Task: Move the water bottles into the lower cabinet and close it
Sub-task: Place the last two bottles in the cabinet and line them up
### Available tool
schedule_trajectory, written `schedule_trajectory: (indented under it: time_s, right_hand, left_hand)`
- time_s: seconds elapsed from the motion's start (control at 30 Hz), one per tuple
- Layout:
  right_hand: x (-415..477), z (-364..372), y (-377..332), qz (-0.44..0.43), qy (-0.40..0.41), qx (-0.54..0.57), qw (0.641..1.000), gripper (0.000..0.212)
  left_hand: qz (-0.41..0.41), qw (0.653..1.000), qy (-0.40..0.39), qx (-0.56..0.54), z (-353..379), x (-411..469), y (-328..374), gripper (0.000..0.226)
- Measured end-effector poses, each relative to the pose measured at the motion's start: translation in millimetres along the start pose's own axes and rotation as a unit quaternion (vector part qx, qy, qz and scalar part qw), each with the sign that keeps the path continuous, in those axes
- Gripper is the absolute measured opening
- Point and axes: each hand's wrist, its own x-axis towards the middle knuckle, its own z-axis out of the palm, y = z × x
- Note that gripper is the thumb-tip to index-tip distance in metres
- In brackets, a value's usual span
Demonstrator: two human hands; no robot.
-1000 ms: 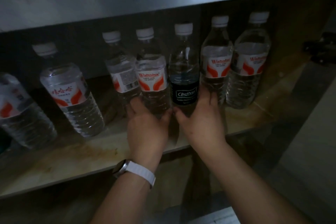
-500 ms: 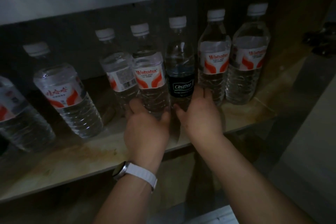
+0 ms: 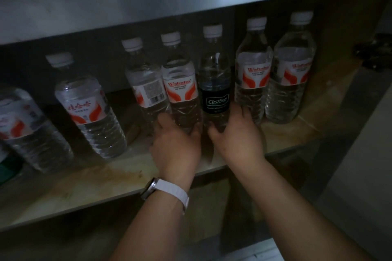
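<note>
Several water bottles with white caps stand in a row on the wooden shelf (image 3: 63, 184) inside the dim lower cabinet. My left hand (image 3: 177, 147), with a white watch strap on its wrist, grips the base of a red-labelled bottle (image 3: 180, 89). My right hand (image 3: 236, 137) grips the base of the black-labelled bottle (image 3: 215, 91) right beside it. Another red-labelled bottle (image 3: 146, 89) stands just left of my left hand. Two more (image 3: 253, 74) (image 3: 291, 74) stand to the right, touching each other.
A bottle (image 3: 89, 110) and a further one (image 3: 23, 131) lean at the shelf's left end. The white counter underside (image 3: 148, 0) hangs over the opening. A dark hinge (image 3: 373, 53) sits on the right wall. A pale door panel (image 3: 360, 154) is at the right.
Both hands stay on the two middle bottles' bases. The camera view has shifted slightly; the bottles look unmoved on the shelf.
</note>
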Motion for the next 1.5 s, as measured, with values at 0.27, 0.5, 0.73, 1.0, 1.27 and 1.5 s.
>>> schedule_trajectory:
  time_s: [0.27, 0.5, 0.73, 1.0, 1.27, 1.5]
  right_hand:
    - [-25, 2, -20, -0.101, 0.101, -0.005, 0.990, 0.047]
    - [-47, 23, -63, -0.179, 0.050, 0.007, 0.983, 0.043]
    - [-30, 12, -102, -0.200, 0.064, 0.006, 0.978, 0.055]
    - [16, -6, -151, -0.215, 0.075, 0.005, 0.974, 0.066]
    - [30, 9, -165, -0.166, 0.040, -0.021, 0.985, 0.094]
    - [25, 11, -170, -0.158, 0.051, -0.057, 0.985, 0.093]
  left_hand:
    - [0.062, 0.996, 0.064, -0.020, -49, -13, -48, 0.034]
    - [-0.016, 0.987, 0.156, -0.038, -102, 8, -82, 0.058]
    - [-0.052, 0.992, 0.072, -0.093, -117, 46, -100, 0.093]
    - [-0.078, 0.982, -0.025, -0.170, -116, 60, -106, 0.077]
    - [-0.077, 0.975, -0.026, -0.208, -117, 63, -109, 0.068]
    - [-0.069, 0.970, -0.018, -0.234, -117, 63, -109, 0.065]
